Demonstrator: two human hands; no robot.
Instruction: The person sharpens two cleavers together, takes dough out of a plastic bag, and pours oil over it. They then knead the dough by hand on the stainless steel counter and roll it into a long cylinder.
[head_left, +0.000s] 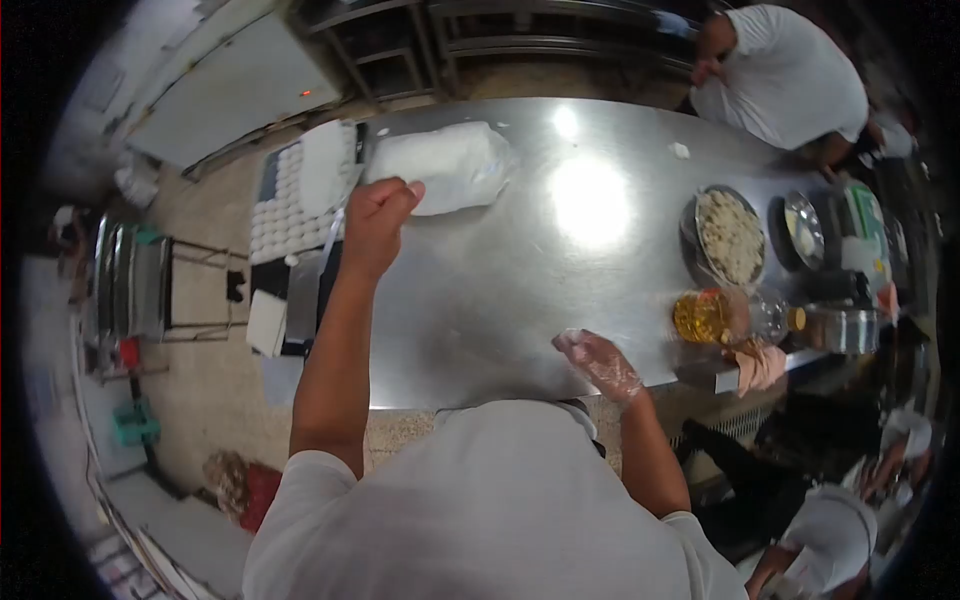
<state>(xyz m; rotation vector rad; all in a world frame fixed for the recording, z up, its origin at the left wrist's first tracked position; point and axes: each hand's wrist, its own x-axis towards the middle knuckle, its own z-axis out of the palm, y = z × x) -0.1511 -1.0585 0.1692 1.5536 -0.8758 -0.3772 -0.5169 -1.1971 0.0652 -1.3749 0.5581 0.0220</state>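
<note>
My left hand [378, 222] is bare and closed in a fist at the near left corner of a white block [440, 165] wrapped in clear plastic. What it grips, if anything, is too small to make out. Beside its wrist, a long metal blade [303, 300] lies at the table's left edge. A tray of small white dough pieces [275, 222] sits left of the hand, partly under a white sheet [322, 170]. My right hand [600, 365], in a clear plastic glove, hovers over the near table edge, fingers loosely extended and nothing visible in them.
On the steel table [480, 300], a bowl of white crumbly food [730, 235], an oil bottle [700, 316], a metal pot [842, 328] and a pinkish cloth [760, 367] stand at the right. A person in white [795, 75] leans at the far right edge. Other people are lower right.
</note>
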